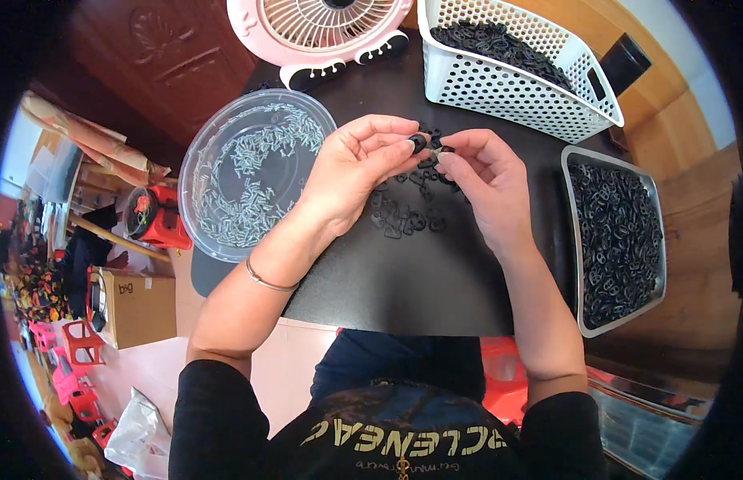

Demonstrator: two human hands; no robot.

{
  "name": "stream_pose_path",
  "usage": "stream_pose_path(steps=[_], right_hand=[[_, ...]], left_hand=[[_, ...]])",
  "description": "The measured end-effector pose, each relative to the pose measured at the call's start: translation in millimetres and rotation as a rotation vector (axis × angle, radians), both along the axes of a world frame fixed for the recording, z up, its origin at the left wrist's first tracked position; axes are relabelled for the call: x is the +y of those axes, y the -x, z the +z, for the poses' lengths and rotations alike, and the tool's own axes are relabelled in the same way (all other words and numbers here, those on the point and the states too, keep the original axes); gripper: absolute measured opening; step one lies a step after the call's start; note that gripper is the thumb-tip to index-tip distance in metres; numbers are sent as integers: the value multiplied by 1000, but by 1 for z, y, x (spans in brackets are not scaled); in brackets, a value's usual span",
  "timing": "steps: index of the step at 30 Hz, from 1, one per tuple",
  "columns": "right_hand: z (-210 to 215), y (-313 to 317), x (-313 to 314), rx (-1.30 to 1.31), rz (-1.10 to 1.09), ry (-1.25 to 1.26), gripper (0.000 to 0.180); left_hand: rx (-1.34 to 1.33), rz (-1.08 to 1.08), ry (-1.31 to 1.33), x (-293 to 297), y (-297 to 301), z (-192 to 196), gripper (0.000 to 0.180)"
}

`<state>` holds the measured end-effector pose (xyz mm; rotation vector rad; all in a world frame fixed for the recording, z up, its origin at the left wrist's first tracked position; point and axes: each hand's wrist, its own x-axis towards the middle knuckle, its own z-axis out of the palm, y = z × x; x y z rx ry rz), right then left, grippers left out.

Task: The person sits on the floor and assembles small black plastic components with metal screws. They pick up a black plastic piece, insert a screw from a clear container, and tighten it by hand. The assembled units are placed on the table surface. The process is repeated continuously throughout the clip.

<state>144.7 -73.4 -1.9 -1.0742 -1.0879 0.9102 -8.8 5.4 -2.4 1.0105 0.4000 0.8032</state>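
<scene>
Both hands meet above the middle of the dark table [371, 296]. My left hand [359, 164] is closed, pinching a small black plastic piece [418, 144] between thumb and fingers. Close beside it, my right hand [485, 172] is also closed, its fingertips on another small black piece [437, 142]; whether the two pieces are joined I cannot tell. Below and behind the hands lies a loose pile of black plastic pieces [403, 218], some with loop shapes. To the left stands a round clear tub [187, 180] holding many short silvery pins [251, 204].
A white perforated basket [507, 100] of black parts stands at the back right. On the right is a metal tray [575, 240] full of black looped pieces. A pink fan [251, 32] stands at the back. A cardboard box [151, 312] sits on the floor at left.
</scene>
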Motion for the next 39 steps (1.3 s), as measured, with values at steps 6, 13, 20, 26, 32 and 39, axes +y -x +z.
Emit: stream_pose_path(steps=[6, 13, 20, 26, 32, 39], right_hand=[[-1, 3, 1, -11, 6, 6, 13], [0, 5, 1, 10, 6, 18, 13], [-3, 3, 2, 9, 7, 11, 12], [-3, 6, 0, -25, -19, 18, 11], [-10, 7, 2, -221, -66, -109, 12], [-6, 9, 1, -133, -82, -91, 12]], left_hand=[[12, 25, -18, -2, -1, -2, 19], [17, -1, -47, -2, -1, -2, 20], [87, 13, -117, -4, -1, -1, 20], [96, 7, -123, -8, 0, 2, 20], [68, -17, -131, -1, 0, -8, 17], [48, -11, -58, -1, -1, -2, 22]])
